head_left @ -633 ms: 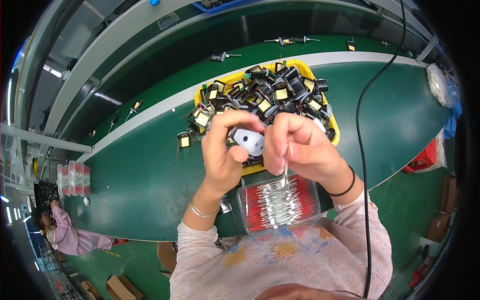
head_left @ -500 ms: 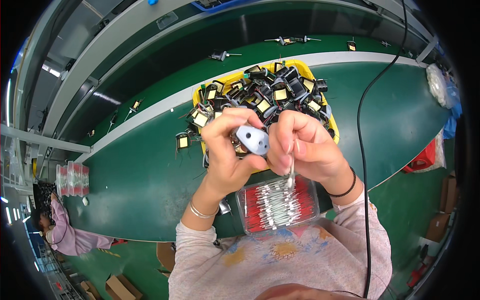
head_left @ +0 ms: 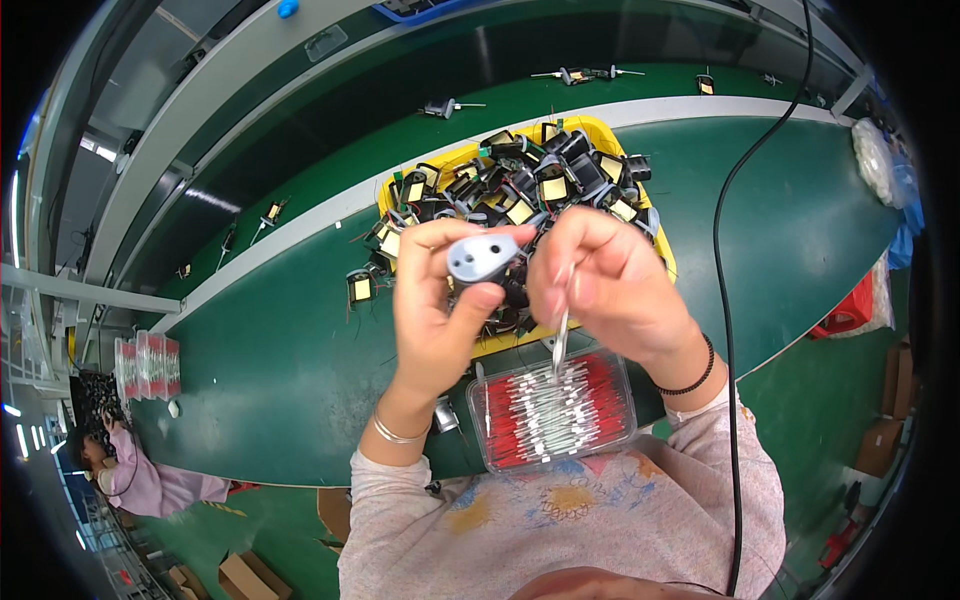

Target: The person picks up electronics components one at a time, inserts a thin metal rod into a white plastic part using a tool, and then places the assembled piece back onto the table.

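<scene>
left hand (head_left: 432, 325) around part (head_left: 480, 258), bin (head_left: 604, 136) behind

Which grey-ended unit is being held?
The unit in the left hand, grey three-holed end toward the camera; other units lie unheld, most in the yellow tray.

Hands (head_left: 432, 322) could pass leftward over the bench (head_left: 270, 370); a yellow bin (head_left: 603, 134) blocks ahead, a black cable (head_left: 719, 240) rightward.

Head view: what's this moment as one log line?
Left hand: holds grey-ended part | Right hand: pinches thin pale piece | Clear box: red-and-white sticks | Yellow bin beyond hands: black parts
</scene>
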A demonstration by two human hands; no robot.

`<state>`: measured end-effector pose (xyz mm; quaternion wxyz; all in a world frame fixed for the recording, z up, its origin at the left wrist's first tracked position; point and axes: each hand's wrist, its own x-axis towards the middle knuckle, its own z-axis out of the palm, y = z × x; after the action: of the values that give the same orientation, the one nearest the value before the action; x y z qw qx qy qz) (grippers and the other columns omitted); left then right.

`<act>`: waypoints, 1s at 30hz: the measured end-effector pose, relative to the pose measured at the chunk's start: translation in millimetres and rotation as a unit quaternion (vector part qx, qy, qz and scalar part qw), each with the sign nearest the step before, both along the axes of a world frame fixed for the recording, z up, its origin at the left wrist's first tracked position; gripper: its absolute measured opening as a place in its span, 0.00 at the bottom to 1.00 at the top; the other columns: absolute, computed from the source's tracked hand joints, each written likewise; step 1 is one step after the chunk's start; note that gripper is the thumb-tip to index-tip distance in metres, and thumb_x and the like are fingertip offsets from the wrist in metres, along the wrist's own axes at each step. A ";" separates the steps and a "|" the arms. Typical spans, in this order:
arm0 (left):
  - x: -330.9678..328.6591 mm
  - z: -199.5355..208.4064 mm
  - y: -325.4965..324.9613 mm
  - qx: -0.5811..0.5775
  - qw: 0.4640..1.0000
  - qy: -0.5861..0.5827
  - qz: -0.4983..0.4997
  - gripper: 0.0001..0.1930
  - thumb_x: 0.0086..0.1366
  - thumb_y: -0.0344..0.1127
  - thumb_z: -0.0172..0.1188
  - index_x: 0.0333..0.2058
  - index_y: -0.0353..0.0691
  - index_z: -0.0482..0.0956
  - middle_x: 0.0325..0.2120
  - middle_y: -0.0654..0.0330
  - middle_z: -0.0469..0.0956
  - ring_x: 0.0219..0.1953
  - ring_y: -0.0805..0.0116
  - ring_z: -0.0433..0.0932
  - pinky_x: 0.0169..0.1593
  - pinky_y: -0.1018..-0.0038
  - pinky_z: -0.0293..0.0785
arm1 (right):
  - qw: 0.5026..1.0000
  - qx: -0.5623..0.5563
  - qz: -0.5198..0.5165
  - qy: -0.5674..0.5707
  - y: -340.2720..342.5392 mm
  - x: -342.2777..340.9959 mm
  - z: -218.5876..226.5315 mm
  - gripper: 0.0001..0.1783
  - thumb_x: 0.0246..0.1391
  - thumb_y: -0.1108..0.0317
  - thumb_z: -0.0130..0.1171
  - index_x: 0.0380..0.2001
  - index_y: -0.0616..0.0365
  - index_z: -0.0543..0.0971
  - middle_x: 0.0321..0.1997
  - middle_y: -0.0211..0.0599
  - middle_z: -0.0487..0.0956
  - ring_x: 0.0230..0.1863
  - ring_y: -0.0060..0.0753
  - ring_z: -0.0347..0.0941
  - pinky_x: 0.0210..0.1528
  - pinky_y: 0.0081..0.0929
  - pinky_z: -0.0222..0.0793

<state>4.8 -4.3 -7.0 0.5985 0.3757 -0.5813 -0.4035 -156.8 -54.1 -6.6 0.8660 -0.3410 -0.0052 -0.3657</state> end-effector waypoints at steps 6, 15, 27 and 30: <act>17.3 16.2 -0.5 0.018 0.985 -0.142 -0.099 0.18 0.55 0.50 0.54 0.33 0.39 0.76 0.49 0.50 0.68 0.55 0.53 0.59 0.58 0.60 0.47 | 0.950 -0.142 -0.266 0.081 -12.8 -9.1 -3.5 0.05 0.52 0.75 0.52 0.34 0.62 0.71 0.33 0.33 0.74 0.37 0.22 0.71 0.43 0.20 0.66; 7.4 17.0 3.0 0.075 0.976 -0.114 -0.171 0.18 0.50 0.51 0.60 0.32 0.41 0.78 0.37 0.58 0.71 0.53 0.55 0.61 0.55 0.62 0.54 | 0.940 -0.193 -0.277 0.056 -6.2 -11.0 2.4 0.07 0.52 0.78 0.50 0.36 0.65 0.71 0.36 0.36 0.74 0.39 0.25 0.72 0.46 0.24 0.67; 9.0 19.7 0.0 -0.006 0.977 -0.196 -0.084 0.16 0.47 0.45 0.63 0.30 0.39 0.78 0.33 0.60 0.74 0.48 0.55 0.67 0.51 0.64 0.60 | 0.799 -0.419 -0.368 0.225 -12.8 -19.6 16.5 0.07 0.36 0.80 0.62 0.25 0.64 0.79 0.26 0.37 0.79 0.30 0.29 0.74 0.34 0.21 0.68; 9.2 18.8 -3.4 -0.053 0.961 -0.267 -0.050 0.15 0.46 0.40 0.65 0.32 0.38 0.77 0.34 0.58 0.76 0.45 0.57 0.71 0.49 0.66 0.63 | 0.793 -0.330 -0.479 0.182 -7.0 -27.7 17.4 0.10 0.33 0.81 0.64 0.25 0.67 0.79 0.26 0.40 0.79 0.28 0.30 0.75 0.31 0.22 0.70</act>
<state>14.0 -7.7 11.8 0.4196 0.4080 -0.7586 -0.2865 -184.5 -61.1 10.8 0.3999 -0.6251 0.1962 -0.6410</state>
